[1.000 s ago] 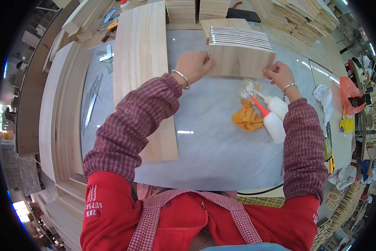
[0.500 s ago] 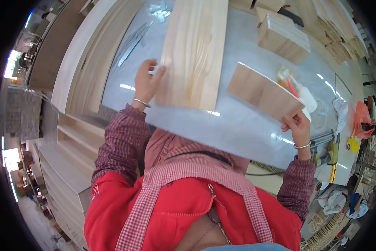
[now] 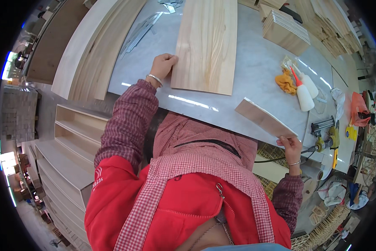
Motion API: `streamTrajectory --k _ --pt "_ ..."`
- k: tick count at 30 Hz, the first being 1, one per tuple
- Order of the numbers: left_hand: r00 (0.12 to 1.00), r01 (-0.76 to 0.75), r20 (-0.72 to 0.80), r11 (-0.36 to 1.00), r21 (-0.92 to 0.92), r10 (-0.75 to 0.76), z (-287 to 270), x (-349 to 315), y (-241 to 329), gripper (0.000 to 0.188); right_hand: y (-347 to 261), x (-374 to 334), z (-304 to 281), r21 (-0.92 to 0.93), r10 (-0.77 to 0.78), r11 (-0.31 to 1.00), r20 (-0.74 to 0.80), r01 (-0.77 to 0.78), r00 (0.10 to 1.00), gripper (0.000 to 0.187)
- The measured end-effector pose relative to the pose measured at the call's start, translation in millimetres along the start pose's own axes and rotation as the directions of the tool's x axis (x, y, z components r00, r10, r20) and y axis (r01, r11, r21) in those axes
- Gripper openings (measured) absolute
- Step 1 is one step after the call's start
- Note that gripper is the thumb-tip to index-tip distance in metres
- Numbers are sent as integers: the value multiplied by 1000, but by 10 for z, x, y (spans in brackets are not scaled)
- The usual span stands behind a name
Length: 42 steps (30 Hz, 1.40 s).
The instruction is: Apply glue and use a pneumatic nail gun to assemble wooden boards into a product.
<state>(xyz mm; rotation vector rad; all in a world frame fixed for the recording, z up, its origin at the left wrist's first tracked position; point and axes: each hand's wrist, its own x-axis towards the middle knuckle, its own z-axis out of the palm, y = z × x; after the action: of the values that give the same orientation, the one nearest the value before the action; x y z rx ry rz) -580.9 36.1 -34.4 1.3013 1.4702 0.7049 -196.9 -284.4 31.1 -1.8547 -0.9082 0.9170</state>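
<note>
A long pale wooden board (image 3: pixel 204 50) lies flat on the grey work table, its short end toward me. My left hand (image 3: pixel 163 67) grips the board's left edge near that end, fingers closed and thumb side against the wood. Off to the right, my right hand (image 3: pixel 290 146) pinches the lower right end of a small rectangular wood panel (image 3: pixel 263 118). That panel is tilted, with its white long edge facing up and away, close to the table's front edge.
White glue bottles, one with a red nozzle (image 3: pixel 304 96), stand beside an orange cloth (image 3: pixel 285 82). Stacked small panels (image 3: pixel 285 33) sit at the back right. Metal strips (image 3: pixel 142 33) lie left of the board. A power drill (image 3: pixel 328 140) rests at the right edge; long boards (image 3: pixel 100 54) line the left.
My right hand has drawn the small panel nearer and tilted it more, uncovering the orange cloth and bottles. The long board and my left hand appear shifted slightly right and up in view.
</note>
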Motion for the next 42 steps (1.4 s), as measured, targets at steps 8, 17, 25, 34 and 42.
streamTrajectory --k 8,17,25,34,42 --pt "977 -73 147 890 -450 155 -329 -14 450 15 -236 61 303 -92 -17 995 68 23 998 15" --pt "998 10 62 802 -597 34 -107 -342 998 22 -467 863 1140 -83 -147 981 284 177 948 16" --pt "994 -76 17 818 -571 104 116 -284 774 29 -430 1205 1260 34 -61 998 345 53 937 15" --pt "997 -17 47 810 -586 55 178 -311 753 22 -347 1260 1217 108 -66 994 332 31 941 21" --pt "996 -15 61 798 -602 64 218 -272 698 20 -415 1240 1236 56 -59 998 343 42 937 20"
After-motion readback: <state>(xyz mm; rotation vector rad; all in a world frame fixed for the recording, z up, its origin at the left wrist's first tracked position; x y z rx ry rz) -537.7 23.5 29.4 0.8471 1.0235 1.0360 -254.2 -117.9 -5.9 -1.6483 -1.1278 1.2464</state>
